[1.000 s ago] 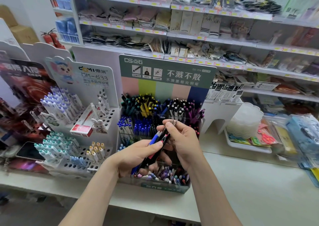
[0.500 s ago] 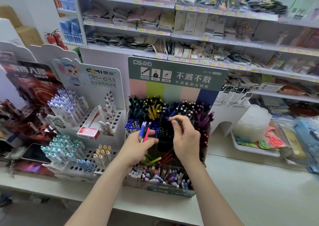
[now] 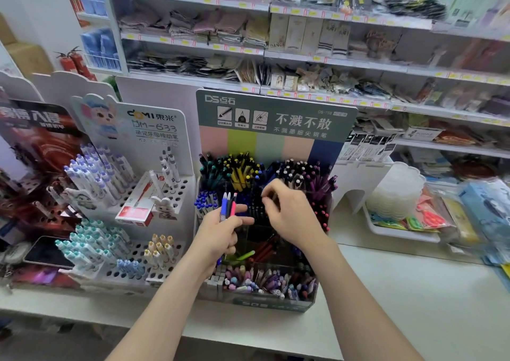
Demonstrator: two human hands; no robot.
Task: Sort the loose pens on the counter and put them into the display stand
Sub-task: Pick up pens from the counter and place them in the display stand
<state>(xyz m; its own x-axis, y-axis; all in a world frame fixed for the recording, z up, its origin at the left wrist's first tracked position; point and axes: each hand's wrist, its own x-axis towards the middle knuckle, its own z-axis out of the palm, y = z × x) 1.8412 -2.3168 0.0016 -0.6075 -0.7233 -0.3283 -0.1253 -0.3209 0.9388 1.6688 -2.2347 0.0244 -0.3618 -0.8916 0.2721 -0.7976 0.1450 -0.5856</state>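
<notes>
Pens [image 3: 228, 207], three, blue, black and pink, gripped upright in left hand [image 3: 220, 236], tops poking above thumb and forefinger. Held just in front of display stand [image 3: 273, 304], before its blue-pen compartment, near right hand [image 3: 292, 217] but apart from it. Right hand knuckles-up, fingers [image 3: 266, 202] curled down at black-pen compartment [image 3: 255, 211] in middle row. Whether pinching a pen there: cannot tell, too blurred.

Just beyond right hand, purple and red-tipped pens packed tight, then stand's side wall. Further to that hand's right, bare counter [image 3: 414, 291] with open room, ending at white tray [image 3: 400, 233] toward the back. Left of left hand, white perforated rack [image 3: 171, 250] just beside stand, hardly any gap. Below both wrists, stand's front row crowded with pastel pens. Under both forearms, counter's front edge.

A second ago: hands together and lower before stand, bundle lying slantwise across left palm, right fingers drawing one pen out of it. Now apart, both raised, bundle upright. Half a second ago: right hand already over the same compartment, a pen plainly pinched in its fingertips; left hand much as now.
</notes>
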